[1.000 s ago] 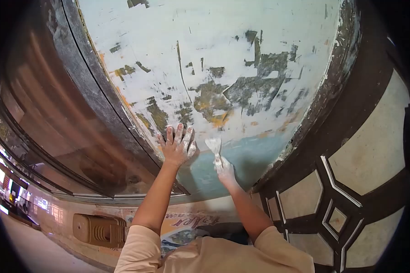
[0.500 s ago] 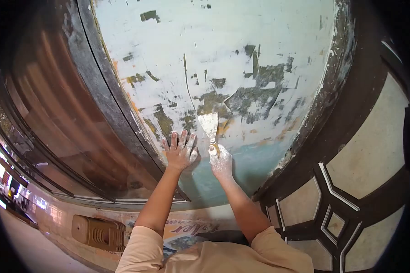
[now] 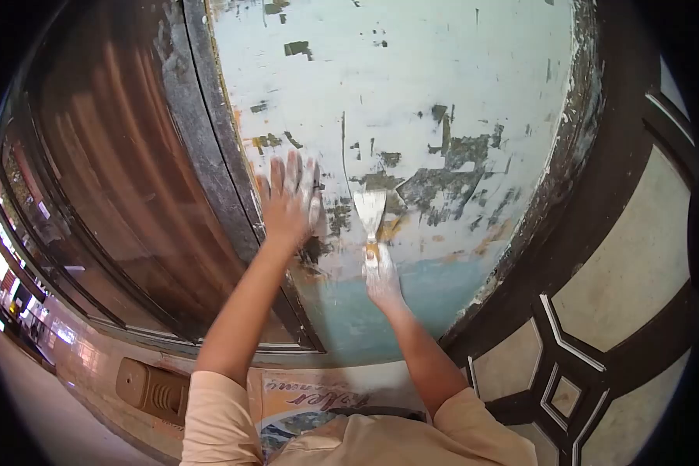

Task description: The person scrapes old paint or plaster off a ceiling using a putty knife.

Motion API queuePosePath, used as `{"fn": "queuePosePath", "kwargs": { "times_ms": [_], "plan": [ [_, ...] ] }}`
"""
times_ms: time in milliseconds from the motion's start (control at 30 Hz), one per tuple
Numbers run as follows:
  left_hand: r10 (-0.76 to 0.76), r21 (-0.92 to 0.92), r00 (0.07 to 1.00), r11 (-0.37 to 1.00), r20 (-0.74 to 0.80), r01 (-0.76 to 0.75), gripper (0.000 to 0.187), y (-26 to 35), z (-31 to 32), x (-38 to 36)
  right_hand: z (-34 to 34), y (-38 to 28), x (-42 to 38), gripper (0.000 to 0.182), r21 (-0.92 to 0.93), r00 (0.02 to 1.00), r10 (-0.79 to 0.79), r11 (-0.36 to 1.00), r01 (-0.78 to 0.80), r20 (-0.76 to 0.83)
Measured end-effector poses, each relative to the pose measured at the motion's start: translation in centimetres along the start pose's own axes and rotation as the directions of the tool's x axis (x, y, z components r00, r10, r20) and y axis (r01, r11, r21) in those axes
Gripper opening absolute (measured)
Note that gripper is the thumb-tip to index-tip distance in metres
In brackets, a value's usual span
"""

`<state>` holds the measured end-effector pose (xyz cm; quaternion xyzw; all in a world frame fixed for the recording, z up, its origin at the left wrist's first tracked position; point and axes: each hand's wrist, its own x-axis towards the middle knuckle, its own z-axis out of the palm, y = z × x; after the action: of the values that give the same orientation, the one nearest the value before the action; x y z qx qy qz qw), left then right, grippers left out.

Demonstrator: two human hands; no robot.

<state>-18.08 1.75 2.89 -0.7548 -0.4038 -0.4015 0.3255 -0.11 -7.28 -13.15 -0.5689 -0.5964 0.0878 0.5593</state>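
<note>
A wall panel (image 3: 412, 85) with patchy white coating, dark bare spots and a blue-green lower band fills the middle of the view. My left hand (image 3: 289, 203) is spread over the panel's left part, fingers apart and dusted white, holding nothing. White powder also covers my right hand (image 3: 382, 278), whose fingers are wrapped round the handle of a putty knife (image 3: 371, 208). The knife's broad, white-smeared blade points up and lies over the panel beside a dark patch.
A dark frame with glass and a brown curtain (image 3: 109, 155) stands at the left. On the right is a dark door with pale panels (image 3: 621, 248). A brown plastic stool (image 3: 154, 388) and a printed sheet (image 3: 311, 396) lie below.
My left hand has moved up and left across the panel. The putty knife in my right hand sits slightly further right in view. The whole view has shifted, with the panel lower and further right.
</note>
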Motion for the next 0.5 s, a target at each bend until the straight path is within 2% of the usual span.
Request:
{"fn": "queuePosePath", "kwargs": {
  "times_ms": [33, 67, 100, 133, 167, 233, 267, 367, 433, 500],
  "plan": [
    [0.015, 0.030, 0.999, 0.999, -0.033, -0.014, 0.059, -0.6, -1.2, 2.0, 0.9, 2.0, -1.1, 0.026, -0.183, 0.978, -0.207, 0.961, 0.209, 0.030],
    [0.012, 0.032, 0.999, 0.999, -0.039, -0.010, 0.059, -1.3, -2.2, 3.8, 1.8, 3.3, -2.9, 0.025, -0.454, 0.916, -0.400, 0.813, 0.365, 0.020],
    [0.040, 0.034, 0.994, 0.999, -0.100, -0.036, 0.058, -2.0, -3.0, 5.3, 2.4, 4.4, -5.3, 0.020, -0.206, 0.974, -0.225, 0.952, 0.228, 0.037],
    [0.067, 0.038, 0.984, 0.997, -0.163, -0.062, 0.056, -2.4, -3.3, 6.1, 2.8, 5.1, -6.4, 0.017, 0.048, 0.993, -0.054, 0.998, 0.050, 0.101],
    [0.064, 0.039, 0.983, 0.998, -0.174, -0.058, 0.056, -2.5, -3.1, 6.3, 2.5, 3.6, -5.7, 0.017, 0.043, 0.993, -0.065, 0.997, 0.061, 0.098],
    [0.023, 0.044, 0.984, 0.999, -0.175, -0.015, 0.056, -2.3, -2.6, 6.2, 2.4, 0.7, -4.7, 0.018, 0.193, 0.957, 0.276, 0.938, -0.289, 0.089],
    [0.026, 0.031, 0.984, 0.999, -0.177, -0.021, 0.057, -2.5, -2.6, 6.0, 3.4, 1.7, -3.0, 0.022, 0.219, 0.997, 0.040, 0.975, -0.026, -0.060],
    [0.023, 0.034, 0.984, 0.999, -0.174, -0.018, 0.057, -2.4, -2.7, 6.0, 0.4, -6.0, 2.5, 0.022, 0.206, 0.996, 0.043, 0.978, -0.026, -0.080],
    [0.015, 0.042, 0.989, 0.999, -0.148, -0.008, 0.058, -2.4, -2.6, 5.8, -0.9, -10.3, 4.0, 0.024, 0.225, 0.970, -0.048, 0.969, 0.104, -0.240],
    [0.035, 0.029, 0.984, 0.999, -0.176, -0.030, 0.058, -2.6, -2.6, 5.9, 1.7, -5.4, 2.4, 0.026, 0.215, 0.981, -0.011, 0.975, 0.053, -0.193]
  ]
}}
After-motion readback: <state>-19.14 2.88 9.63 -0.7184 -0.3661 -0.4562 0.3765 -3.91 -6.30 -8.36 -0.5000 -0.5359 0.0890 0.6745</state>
